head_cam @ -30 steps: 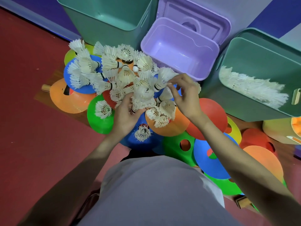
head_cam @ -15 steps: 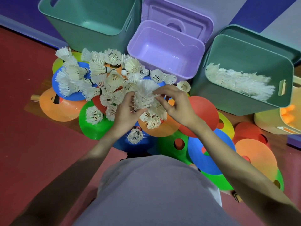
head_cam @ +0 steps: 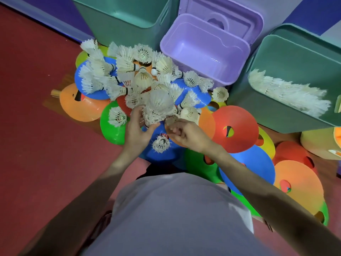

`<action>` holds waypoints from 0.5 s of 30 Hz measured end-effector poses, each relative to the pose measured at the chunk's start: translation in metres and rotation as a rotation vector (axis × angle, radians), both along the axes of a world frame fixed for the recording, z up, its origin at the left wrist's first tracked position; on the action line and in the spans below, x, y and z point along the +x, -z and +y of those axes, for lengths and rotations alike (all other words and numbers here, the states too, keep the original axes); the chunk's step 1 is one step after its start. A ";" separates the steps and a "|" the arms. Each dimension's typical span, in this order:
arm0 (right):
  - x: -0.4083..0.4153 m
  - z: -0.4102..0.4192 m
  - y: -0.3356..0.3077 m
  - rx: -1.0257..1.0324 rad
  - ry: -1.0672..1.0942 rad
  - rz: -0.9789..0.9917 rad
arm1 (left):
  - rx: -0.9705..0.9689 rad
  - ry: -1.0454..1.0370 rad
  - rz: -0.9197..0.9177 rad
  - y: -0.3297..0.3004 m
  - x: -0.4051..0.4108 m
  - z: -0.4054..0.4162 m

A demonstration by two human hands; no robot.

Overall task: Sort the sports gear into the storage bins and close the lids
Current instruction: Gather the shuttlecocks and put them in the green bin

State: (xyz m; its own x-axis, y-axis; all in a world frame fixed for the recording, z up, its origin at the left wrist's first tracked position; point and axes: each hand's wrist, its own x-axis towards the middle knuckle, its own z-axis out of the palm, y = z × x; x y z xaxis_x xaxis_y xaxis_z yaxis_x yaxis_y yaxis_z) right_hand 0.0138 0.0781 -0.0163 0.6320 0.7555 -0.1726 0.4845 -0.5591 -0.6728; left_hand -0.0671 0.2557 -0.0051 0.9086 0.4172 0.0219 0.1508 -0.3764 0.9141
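left hand (head_cam: 137,129) grips frayed white stacked shuttlecocks (head_cam: 158,106); right hand (head_cam: 186,133) pinches blurred shuttlecock (head_cam: 170,120) beside them.

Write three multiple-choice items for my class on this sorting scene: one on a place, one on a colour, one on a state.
1. Where do sorted shuttlecocks already lie?
A. purple bin
B. right green bin
C. yellow bin

2. What colour is the disc under the lone shuttlecock between the wrists?
A. blue
B. red
C. yellow

3. What is the left hand doing?
A. resting flat on the floor
B. holding a stacked bunch of shuttlecocks
C. closing a lid

Answers:
1. B, a white row lies in the right green bin; the purple bin shows none.
2. A, the lone shuttlecock sits on blue.
3. B, the left hand grips the stacked bunch.
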 end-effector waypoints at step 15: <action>-0.009 0.013 -0.001 0.069 0.219 0.051 | 0.001 -0.021 0.046 0.011 -0.032 0.012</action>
